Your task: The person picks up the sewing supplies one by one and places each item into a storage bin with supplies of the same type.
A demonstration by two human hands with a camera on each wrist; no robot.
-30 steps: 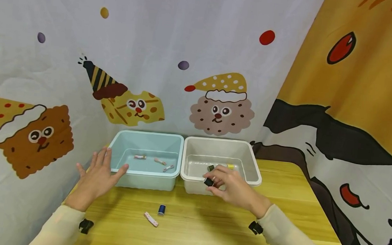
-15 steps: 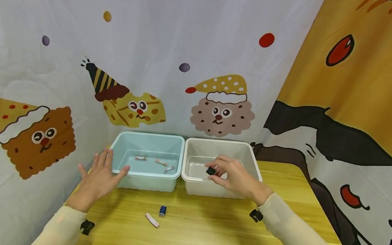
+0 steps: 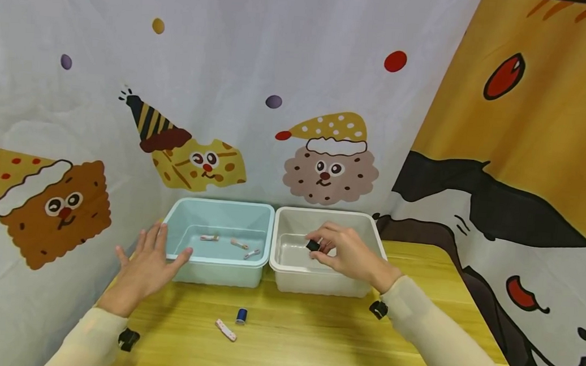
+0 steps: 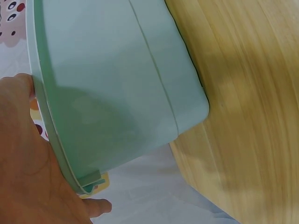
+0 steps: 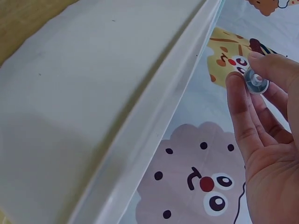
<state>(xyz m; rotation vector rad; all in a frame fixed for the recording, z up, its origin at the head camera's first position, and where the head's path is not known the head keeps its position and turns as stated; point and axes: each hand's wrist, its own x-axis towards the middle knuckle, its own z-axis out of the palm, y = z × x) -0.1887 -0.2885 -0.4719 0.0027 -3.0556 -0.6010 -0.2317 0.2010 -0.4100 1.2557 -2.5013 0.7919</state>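
My right hand pinches a black thread spool between thumb and fingers, over the white bin. In the right wrist view the spool's clear end faces the camera. My left hand is spread at the left side of the light blue bin, its fingers along the rim. Three small pinkish strips, one of them a pale strip, lie inside that bin. On the table in front are a blue thread spool and a white, pink-patterned slim strip.
Both bins stand side by side at the back of the wooden table, close to a printed cloth backdrop. My right hand and forearm cover part of the white bin's inside. The table's right edge runs beside another cloth.
My right hand, holding the black spool, has moved slightly up and farther over the white bin, hiding the green and yellow spools seen inside earlier. The left hand stays at the blue bin.
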